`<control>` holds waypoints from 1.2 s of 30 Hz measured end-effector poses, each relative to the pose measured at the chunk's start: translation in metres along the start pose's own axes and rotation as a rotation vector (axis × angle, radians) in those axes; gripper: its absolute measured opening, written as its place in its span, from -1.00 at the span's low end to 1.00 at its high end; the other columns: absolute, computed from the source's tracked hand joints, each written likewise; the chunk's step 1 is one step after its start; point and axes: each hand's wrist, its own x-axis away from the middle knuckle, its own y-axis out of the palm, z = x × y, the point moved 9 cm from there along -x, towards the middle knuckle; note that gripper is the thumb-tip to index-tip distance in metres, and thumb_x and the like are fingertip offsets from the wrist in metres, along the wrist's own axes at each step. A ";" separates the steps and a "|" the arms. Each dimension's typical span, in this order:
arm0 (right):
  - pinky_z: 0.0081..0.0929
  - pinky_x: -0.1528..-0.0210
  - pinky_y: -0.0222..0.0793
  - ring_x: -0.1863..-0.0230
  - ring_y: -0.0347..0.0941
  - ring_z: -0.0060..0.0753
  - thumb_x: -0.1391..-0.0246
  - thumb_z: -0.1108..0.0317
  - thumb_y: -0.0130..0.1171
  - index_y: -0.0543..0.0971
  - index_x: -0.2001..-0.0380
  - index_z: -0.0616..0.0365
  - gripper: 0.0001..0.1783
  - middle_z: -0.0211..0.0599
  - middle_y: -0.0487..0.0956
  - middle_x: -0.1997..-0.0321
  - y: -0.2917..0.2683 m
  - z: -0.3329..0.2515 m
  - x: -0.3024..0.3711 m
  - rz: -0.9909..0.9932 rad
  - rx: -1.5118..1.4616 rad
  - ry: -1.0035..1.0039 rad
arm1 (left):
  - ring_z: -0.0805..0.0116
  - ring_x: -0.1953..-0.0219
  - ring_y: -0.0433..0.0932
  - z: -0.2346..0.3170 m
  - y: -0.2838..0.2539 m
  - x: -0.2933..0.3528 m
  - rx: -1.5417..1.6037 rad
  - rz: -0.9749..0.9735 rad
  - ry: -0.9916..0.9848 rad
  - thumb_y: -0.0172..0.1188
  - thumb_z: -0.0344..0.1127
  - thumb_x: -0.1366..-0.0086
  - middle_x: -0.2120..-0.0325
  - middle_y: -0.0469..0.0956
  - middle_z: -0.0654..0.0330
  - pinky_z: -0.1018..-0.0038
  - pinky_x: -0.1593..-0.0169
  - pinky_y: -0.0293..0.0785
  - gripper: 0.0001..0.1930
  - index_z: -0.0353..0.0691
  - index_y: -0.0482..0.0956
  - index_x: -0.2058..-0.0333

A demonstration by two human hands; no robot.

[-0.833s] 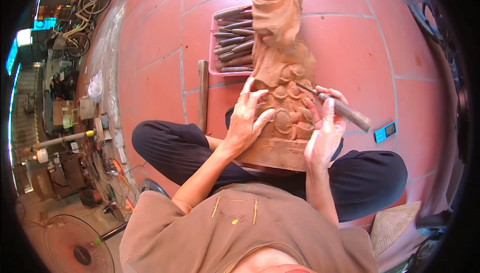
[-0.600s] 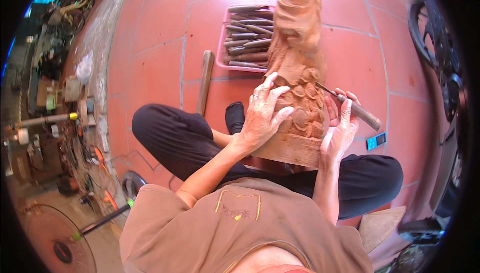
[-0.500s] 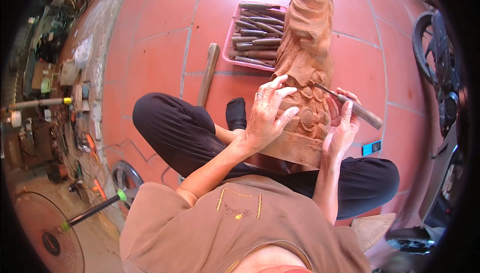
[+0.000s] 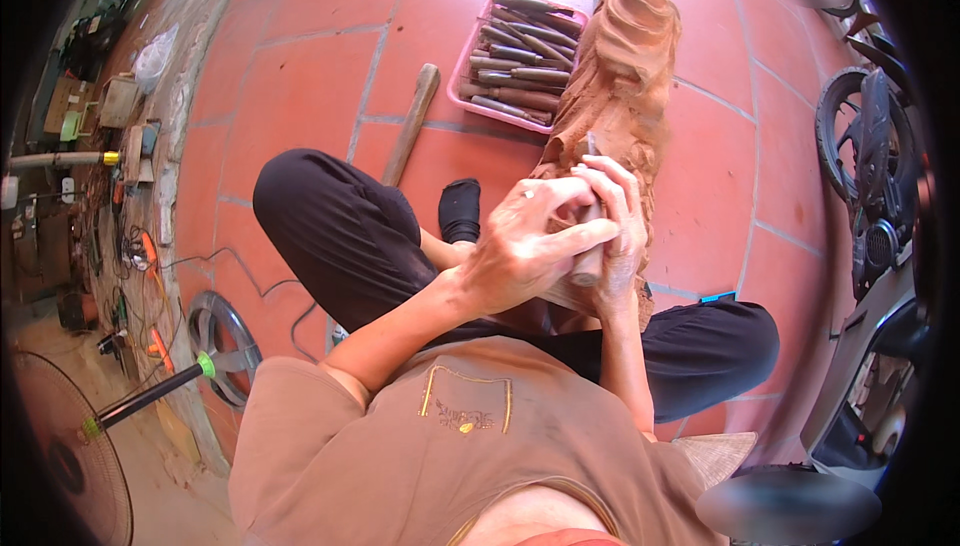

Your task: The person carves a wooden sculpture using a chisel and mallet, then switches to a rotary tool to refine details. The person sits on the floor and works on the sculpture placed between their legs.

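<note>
- Gripping a slim chisel-like tool with a round wooden handle [image 4: 587,268], the right hand [image 4: 624,231] wraps its fingers along the far side of that handle.
- The left hand [image 4: 518,248] is narrow, thumb laid across the handle and fingers curled beside it; whether it truly grips, I cannot tell.
- Below both hands, the reddish-brown carved wooden figure [image 4: 628,51] stretches away from the lap, its near end between the knees and its far part just beside the pink plastic basket [image 4: 497,117] of dark-handled tools.
- What could go wrong: the blade might skid and gouge the carving if pushed too hard or met by uneven grain. The left fingers, so close to the shaft, could be nicked by a slip. The figure might also shift, as neither palm seems to brace it.
- Against half a second ago: the left hand was spread open over the carving and has joined the right; the handle, which slanted out rightward, points back toward the chest; the small blue phone [image 4: 717,297] is now mostly hidden by the right knee.
</note>
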 end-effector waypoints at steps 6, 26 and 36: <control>-0.23 -0.12 0.43 -0.14 0.46 -0.01 0.05 0.59 0.32 0.57 0.01 0.08 -0.53 -0.16 0.52 -0.12 -0.013 0.019 0.003 0.037 0.167 0.040 | 0.28 0.18 0.60 -0.034 -0.062 -0.008 -0.154 -0.013 -0.166 0.39 -0.60 -0.04 0.12 0.52 0.07 0.40 0.14 0.59 -0.62 -0.20 0.65 0.12; -0.21 -0.17 0.38 -0.14 0.46 -0.04 -0.10 0.41 0.27 0.58 0.06 0.10 -0.70 -0.18 0.57 -0.06 -0.012 0.064 0.013 -0.088 0.397 0.251 | 0.00 0.18 0.62 -0.349 0.007 0.036 -0.606 -0.564 -0.392 0.24 -0.19 -0.24 0.30 0.64 0.08 0.07 0.15 0.54 -0.79 -0.10 0.59 0.19; -0.26 -0.18 0.39 -0.11 0.49 -0.10 -0.11 0.46 0.28 0.59 0.09 0.15 -0.73 -0.17 0.61 0.01 -0.017 0.078 0.013 -0.038 0.308 0.367 | 0.01 0.26 0.65 -0.394 0.079 0.045 -0.626 -0.584 -0.236 0.22 -0.42 -0.17 0.25 0.50 0.05 0.11 0.27 0.59 -0.68 -0.16 0.55 0.06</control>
